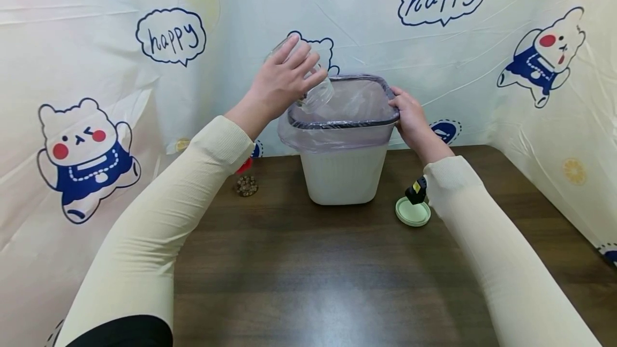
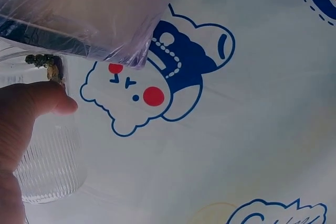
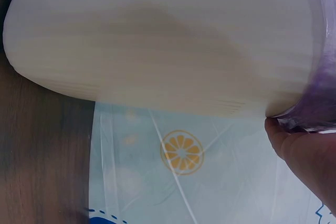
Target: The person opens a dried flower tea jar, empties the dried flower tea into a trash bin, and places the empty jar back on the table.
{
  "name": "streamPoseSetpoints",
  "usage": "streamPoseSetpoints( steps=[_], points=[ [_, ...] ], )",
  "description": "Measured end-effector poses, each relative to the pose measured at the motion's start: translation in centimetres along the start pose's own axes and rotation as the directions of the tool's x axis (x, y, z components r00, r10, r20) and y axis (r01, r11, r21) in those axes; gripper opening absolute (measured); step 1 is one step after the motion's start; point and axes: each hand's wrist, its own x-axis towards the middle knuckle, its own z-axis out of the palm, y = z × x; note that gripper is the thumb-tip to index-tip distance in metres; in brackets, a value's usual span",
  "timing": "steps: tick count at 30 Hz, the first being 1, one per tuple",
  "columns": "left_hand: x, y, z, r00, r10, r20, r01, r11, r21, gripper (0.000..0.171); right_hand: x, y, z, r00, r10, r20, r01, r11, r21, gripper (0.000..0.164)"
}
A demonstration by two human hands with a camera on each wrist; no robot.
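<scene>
A clear ribbed jar [image 1: 320, 96] is tipped over the left side of a white bin [image 1: 343, 175], its mouth toward the bin's opening. My left hand [image 1: 284, 76] grips the jar around its side. Dark green and brown dried bits [image 2: 44, 62] lie just inside the jar's mouth in the left wrist view. A thin purple bag [image 1: 328, 140] lines the bin and folds over its rim. On the right, my right hand [image 1: 408, 111] pinches the bag-covered rim; in the right wrist view, its fingers [image 3: 299, 153] are at the bag's edge.
A pale green round lid [image 1: 412, 213] lies on the dark wooden table [image 1: 299, 261], right of the bin. Left of it sit a small brown clustered object [image 1: 247, 186] and something red [image 1: 245, 166], partly behind my left sleeve. A printed curtain [image 1: 260, 4] hangs close behind.
</scene>
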Motion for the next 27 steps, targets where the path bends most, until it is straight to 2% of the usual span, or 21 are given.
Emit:
streamPoseSetpoints(
  steps=[13,16,19,22,27],
  points=[
    [0.25,0.10,0.08,0.998,0.062,0.008,-0.062,0.997,0.034,0.075,-0.10,-0.15,0.10,1.000,0.009,-0.009,-0.009,1.000,-0.004,0.054],
    [0.25,0.15,0.16,0.997,0.073,-0.008,-0.073,0.996,0.056,0.074,-0.07,-0.15,0.10,1.000,0.003,-0.008,-0.003,1.000,-0.002,0.053],
    [0.25,0.14,0.36,0.995,0.085,-0.048,-0.081,0.993,0.086,0.071,-0.01,-0.09,0.02,1.000,0.001,-0.005,-0.001,1.000,0.000,0.053],
    [0.32,0.08,0.60,0.989,0.087,-0.115,-0.073,0.990,0.124,0.066,0.03,-0.02,-0.07,1.000,-0.002,-0.003,0.002,1.000,0.001,0.053],
    [0.51,-0.08,0.78,0.960,0.034,-0.278,0.020,0.982,0.189,0.051,-0.05,-0.01,-0.05,1.000,0.004,0.014,-0.004,1.000,0.004,0.056]
  ],
)
